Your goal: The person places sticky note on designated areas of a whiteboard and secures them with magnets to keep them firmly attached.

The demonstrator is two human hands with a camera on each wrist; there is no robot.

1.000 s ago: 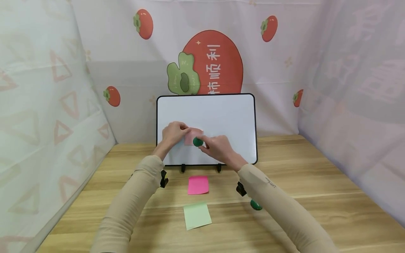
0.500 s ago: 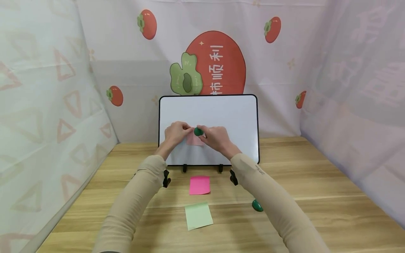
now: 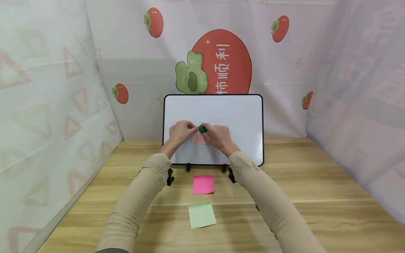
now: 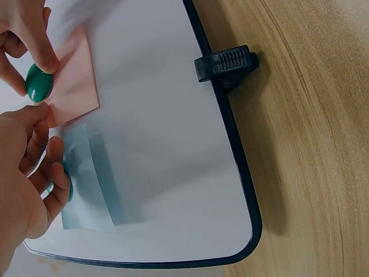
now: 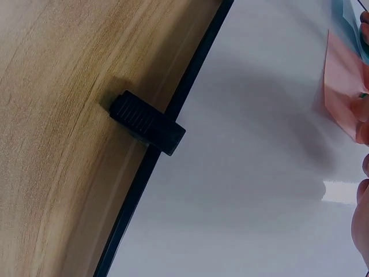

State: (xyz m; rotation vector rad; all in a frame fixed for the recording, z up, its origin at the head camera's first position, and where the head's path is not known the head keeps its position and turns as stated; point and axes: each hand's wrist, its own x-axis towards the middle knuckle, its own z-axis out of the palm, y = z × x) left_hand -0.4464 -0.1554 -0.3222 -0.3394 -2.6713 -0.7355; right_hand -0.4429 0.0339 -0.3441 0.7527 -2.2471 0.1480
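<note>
A white board with a black frame stands upright at the back of the table. My left hand pinches the upper left corner of a pale pink sticky note that lies against the board. Between thumb and finger, my right hand holds a round green magnet at that note's upper edge. The left wrist view shows the glossy magnet overlapping the note's border. Beside it, a light blue sticky note is on the board, and another green magnet there is mostly hidden by my left fingers.
On the table before the board lie a bright pink sticky note and a pale green sticky note. My right sleeve nearly covers a green magnet. Black feet hold up the board. Patterned cloth encloses the table.
My right hand has raised the green magnet from the note's lower right to its upper edge. My left hand keeps to the note's corner. The view has shifted slightly.
</note>
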